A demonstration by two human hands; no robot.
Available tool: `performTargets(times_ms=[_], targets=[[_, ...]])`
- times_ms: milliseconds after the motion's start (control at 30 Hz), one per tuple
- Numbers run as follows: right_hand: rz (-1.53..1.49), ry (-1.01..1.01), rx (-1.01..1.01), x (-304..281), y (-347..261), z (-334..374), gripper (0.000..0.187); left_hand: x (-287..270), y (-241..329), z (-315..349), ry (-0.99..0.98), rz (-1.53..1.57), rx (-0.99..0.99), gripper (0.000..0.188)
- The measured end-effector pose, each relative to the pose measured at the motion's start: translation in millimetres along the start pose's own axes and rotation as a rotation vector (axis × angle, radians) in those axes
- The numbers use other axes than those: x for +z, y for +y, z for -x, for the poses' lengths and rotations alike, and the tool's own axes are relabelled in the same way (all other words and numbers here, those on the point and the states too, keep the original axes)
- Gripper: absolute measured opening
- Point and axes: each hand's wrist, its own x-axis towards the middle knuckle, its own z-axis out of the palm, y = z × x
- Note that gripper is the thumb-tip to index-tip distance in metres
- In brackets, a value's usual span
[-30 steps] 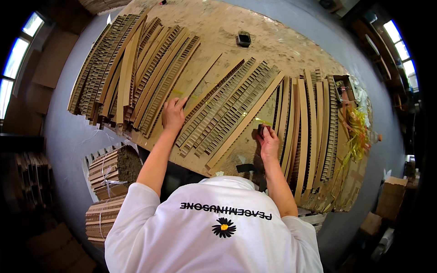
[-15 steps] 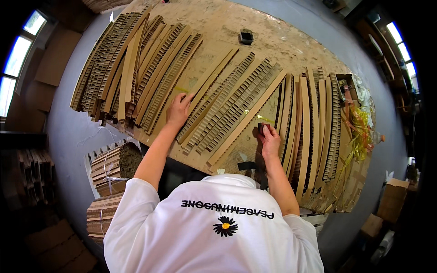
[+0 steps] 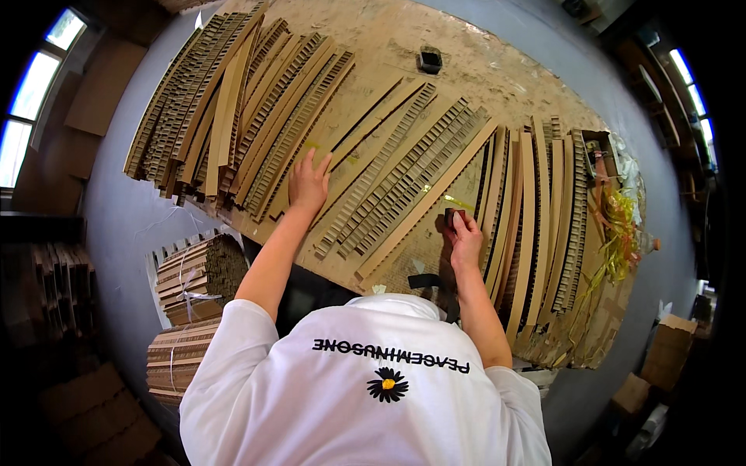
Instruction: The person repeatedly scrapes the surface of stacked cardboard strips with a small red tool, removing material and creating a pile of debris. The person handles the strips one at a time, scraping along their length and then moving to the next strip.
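Note:
My left hand [image 3: 309, 186] lies open at the near-left side of a middle row of cardboard strips, fingers stretched and slightly apart. Its fingertips reach the end of a thin strip standing on edge [image 3: 365, 120]; whether they touch it I cannot tell. Honeycomb cardboard strips [image 3: 381, 167] lie slanted just to the right, their cells facing up. In my right hand [image 3: 466, 242] is a small dark block [image 3: 450, 220], reddish and black, pinched between thumb and fingers. A plain tan strip [image 3: 427, 198] runs between the two hands.
More strips [image 3: 186, 101] are piled at the left, and another row [image 3: 536, 225] stands at the right. A small black container [image 3: 429, 60] sits far back on the table [image 3: 497, 85]. Yellow strapping [image 3: 614, 217] tangles by the right edge. Tied bundles [image 3: 186, 279] rest at lower left.
My left hand's fingers have straightened and spread. The strips beside it have turned and separated, showing narrow dark edges instead of a wide tan face. My right hand still holds the block.

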Motion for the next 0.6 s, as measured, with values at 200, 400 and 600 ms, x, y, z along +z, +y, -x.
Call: performTargets(times_ms=[200, 400, 600], targets=[[-0.008, 0.056, 0.011, -8, -3, 2, 0.024, -39, 66, 21, 0.134, 0.232, 0.153, 0.036], [-0.039, 0.009, 0.009, 1, -3, 1, 0.024, -12, 72, 49, 0.04, 0.298, 0.061, 0.042], [-0.003, 0.053, 0.021, -7, -1, 1, 0.024, -23, 36, 18, 0.295, 0.318, 0.028, 0.043]])
